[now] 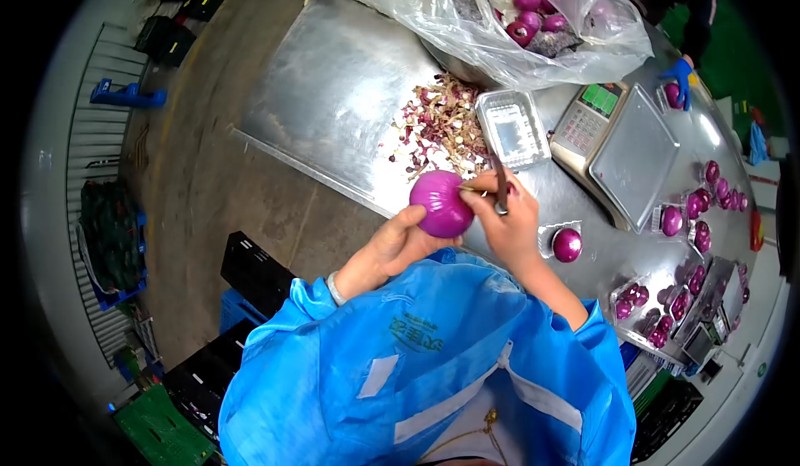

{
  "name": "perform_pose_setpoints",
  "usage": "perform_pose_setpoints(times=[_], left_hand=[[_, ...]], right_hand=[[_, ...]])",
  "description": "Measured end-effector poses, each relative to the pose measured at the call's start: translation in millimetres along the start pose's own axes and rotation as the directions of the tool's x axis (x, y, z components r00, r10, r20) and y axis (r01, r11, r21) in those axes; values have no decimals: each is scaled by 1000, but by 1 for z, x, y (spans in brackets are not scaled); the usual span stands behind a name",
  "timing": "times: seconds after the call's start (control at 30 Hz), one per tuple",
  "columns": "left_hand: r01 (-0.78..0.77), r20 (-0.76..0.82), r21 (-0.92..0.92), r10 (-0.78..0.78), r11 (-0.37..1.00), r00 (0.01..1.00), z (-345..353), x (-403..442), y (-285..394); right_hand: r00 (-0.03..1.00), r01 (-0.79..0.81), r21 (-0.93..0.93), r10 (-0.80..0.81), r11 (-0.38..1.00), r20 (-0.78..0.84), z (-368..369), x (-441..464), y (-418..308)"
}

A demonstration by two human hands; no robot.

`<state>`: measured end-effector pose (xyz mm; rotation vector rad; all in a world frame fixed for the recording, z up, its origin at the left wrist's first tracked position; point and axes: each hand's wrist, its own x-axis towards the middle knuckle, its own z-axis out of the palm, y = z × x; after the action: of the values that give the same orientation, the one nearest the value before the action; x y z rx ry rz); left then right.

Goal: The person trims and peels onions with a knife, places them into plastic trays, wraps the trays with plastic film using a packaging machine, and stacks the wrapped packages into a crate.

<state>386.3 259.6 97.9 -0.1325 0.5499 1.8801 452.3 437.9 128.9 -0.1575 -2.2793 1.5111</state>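
Note:
A large peeled red onion (442,204) sits in my left hand (393,245), whose fingers wrap around its lower side. My right hand (510,220) is at the onion's right side, its thumb and fingertips pinched at the onion's end. A knife (501,174) with a dark blade is held in the same right hand and points up toward the table. Beyond the onion lies a heap of onion skins and trimmings (446,124) on the metal table (333,74).
A clear plastic tray (512,129) stands beside a scale (617,154). One onion (567,245) sits near my right forearm. A plastic-lined container (467,33) holds onions at the back. A blue-gloved hand (682,79) of another person touches an onion; more onions lie at right.

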Motion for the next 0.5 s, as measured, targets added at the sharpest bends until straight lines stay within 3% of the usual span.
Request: perform_pose_setpoints(times=[0.03,0.07,0.17,0.33,0.43,0.5], left_hand=[[40,-5,3,-40,999,999,1,-2,0],[36,-40,-84,-39,996,998,5,-4,-3],[-3,-42,-119,-2,993,999,4,-1,-6],[-30,-8,-51,29,998,1000,-3,0,-3],[17,52,-4,-16,1000,999,-7,0,-1],[23,76,0,-23,1000,997,-7,-5,1]], right_hand=[[1000,-24,2,24,1000,-9,-3,1,5],[1000,15,-96,-16,995,-13,-7,1,5],[987,155,-344,-160,926,15,-19,-9,7],[968,206,-588,-74,782,241,-27,-27,9],[955,182,-664,32,726,296,-23,-27,10],[952,212,-635,-10,743,305,-19,-25,9]])
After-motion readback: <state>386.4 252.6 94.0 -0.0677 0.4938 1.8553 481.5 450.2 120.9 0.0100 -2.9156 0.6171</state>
